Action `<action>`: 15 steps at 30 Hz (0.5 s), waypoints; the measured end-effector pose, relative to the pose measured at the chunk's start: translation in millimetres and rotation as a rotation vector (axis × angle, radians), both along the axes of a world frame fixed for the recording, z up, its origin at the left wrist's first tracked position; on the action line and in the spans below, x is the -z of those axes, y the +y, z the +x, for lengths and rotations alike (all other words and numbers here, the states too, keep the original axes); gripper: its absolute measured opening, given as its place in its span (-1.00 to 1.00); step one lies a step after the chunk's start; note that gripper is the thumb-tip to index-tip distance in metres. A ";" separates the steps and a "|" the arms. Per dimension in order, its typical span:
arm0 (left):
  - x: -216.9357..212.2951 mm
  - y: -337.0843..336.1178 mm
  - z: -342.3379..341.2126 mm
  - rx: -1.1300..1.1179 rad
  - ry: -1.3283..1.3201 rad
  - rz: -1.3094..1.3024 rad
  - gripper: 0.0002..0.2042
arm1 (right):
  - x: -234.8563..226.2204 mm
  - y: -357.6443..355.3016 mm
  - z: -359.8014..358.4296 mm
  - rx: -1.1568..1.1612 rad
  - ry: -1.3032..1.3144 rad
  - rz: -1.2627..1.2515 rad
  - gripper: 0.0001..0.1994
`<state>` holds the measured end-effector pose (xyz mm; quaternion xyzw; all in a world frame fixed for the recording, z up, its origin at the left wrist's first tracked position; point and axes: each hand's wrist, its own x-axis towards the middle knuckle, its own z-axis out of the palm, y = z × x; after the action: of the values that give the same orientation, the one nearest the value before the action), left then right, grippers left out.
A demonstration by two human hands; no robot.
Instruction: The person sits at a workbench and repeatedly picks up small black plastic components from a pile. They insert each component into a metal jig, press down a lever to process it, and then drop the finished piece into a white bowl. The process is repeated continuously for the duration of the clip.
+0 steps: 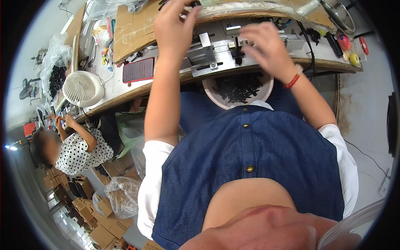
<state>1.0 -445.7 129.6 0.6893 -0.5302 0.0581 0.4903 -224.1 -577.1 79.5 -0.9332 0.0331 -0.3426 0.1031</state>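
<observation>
Bench: wooden worktable (125,93) runs across the top of my view, cluttered, with sheets of cardboard (133,29) laid on it and bare floor to my right.
Fixture: metal jig (216,52) sits at the table's near edge, straight ahead of me, between my two hands.
Left hand: my left hand (175,25) is raised above the jig's far left side, fingers curled together around something small and dark at the fingertips; I cannot tell exactly what the piece is.
Right hand: my right hand (266,48) hovers over the right part of the jig, fingers loosely bent and spread, blurred; I cannot tell whether it grips anything. A red band (293,80) is on that wrist.
Parts: white bowl (237,89) rests on my lap just under the table edge, holding a heap of small black parts (239,87).
Progress: judging by the bowl, a fair pile of black parts is there, but I cannot tell whether they are finished or waiting, so I cannot say how much is left.
Nearby: phone with a red screen (138,69) lies left of the jig; a small white fan (82,88) stands further left.
Co-worker: person in a dotted top (79,152) sits at the same table to my left, hands busy with their own work.
</observation>
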 end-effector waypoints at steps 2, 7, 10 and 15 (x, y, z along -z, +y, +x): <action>21.3 14.5 -20.4 0.056 -0.032 -0.056 -0.74 | -8.2 -41.5 8.9 0.074 -0.167 -0.042 -0.75; 72.6 37.7 -89.6 0.156 0.072 -0.026 -0.74 | -33.8 -125.0 43.2 0.127 -0.053 0.040 -0.73; 93.3 34.7 -101.3 0.150 0.044 0.045 -0.75 | -34.8 -139.4 49.9 0.093 0.086 0.074 -0.76; 108.9 27.1 -103.3 0.128 0.049 0.076 -0.78 | -49.0 -116.0 39.7 0.109 0.077 0.281 -0.82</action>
<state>-102.3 -418.7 20.7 0.6732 -0.5629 -0.0106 0.4795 -184.3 -693.1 128.5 -0.9188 0.1352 -0.3037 0.2126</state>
